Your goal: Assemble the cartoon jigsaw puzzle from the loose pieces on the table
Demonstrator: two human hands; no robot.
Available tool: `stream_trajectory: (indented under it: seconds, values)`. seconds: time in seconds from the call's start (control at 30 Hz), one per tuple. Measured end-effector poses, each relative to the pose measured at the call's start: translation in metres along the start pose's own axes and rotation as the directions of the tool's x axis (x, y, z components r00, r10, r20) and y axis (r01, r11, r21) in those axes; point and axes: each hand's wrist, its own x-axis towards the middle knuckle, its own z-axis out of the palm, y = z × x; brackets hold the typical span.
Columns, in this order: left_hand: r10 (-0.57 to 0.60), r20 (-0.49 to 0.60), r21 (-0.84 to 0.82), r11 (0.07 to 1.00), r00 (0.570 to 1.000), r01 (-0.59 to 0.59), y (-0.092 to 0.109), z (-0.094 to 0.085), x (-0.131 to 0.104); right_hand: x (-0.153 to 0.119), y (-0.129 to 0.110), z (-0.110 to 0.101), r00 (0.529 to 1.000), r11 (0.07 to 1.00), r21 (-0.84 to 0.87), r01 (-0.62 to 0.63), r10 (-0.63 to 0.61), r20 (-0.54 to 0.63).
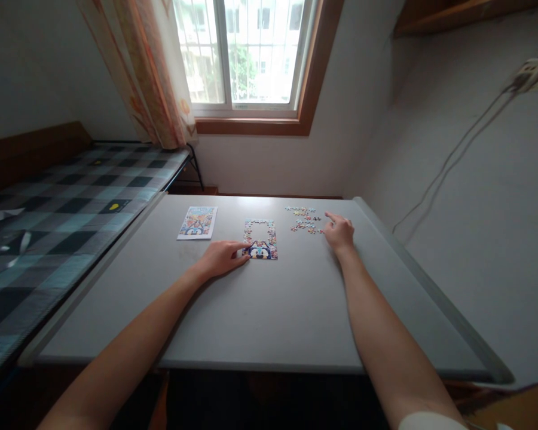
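A partly assembled jigsaw puzzle [260,251] lies on the grey table; its lower part and border are joined around a gap that shows the tabletop. My left hand [224,258] rests at the puzzle's lower left edge, thumb and index finger apart and touching it, holding nothing. Several loose puzzle pieces [305,226] are scattered to the right of the puzzle. Beside them is my right hand [339,232], its index finger stretched out and the others bent near the rightmost pieces. No piece shows in it. Left of the puzzle lies a printed reference picture [197,223].
The grey table [260,316] has raised edges at its left and right. A bed with a checked cover [85,209] stands on the left. Behind are a curtain [147,71] and a window [251,54]. A cable [443,164] hangs along the right wall.
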Motion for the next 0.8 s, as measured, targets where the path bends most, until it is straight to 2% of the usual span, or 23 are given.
stream_trajectory:
  seconds: [0.3, 0.53, 0.67, 0.8]
  values:
    - [0.004, -0.008, 0.004, 1.0, 1.0, -0.004, 0.0002, -0.0006, -0.0002, -0.0033, 0.0047, 0.0076, 0.993, 0.998, -0.034, -0.062, 0.065, 0.103]
    - [-0.008, -0.001, -0.003, 1.0, 1.0, 0.008, 0.0, 0.0002, 0.0004, -0.0044, 0.0059, 0.0085, 0.997, 0.999, -0.032, -0.042, 0.044, 0.067]
    - [-0.004, -0.009, -0.011, 1.0, 1.0, 0.004, -0.0004, 0.0007, 0.0005, -0.0044, 0.004, 0.0099, 0.992, 1.0, -0.006, 0.027, -0.026, 0.126]
    - [-0.009, -0.015, -0.006, 1.0, 1.0, 0.009, -0.001, 0.0012, 0.0004, -0.0042, 0.0023, 0.0093, 0.987, 0.999, -0.042, 0.013, -0.006, 0.161]
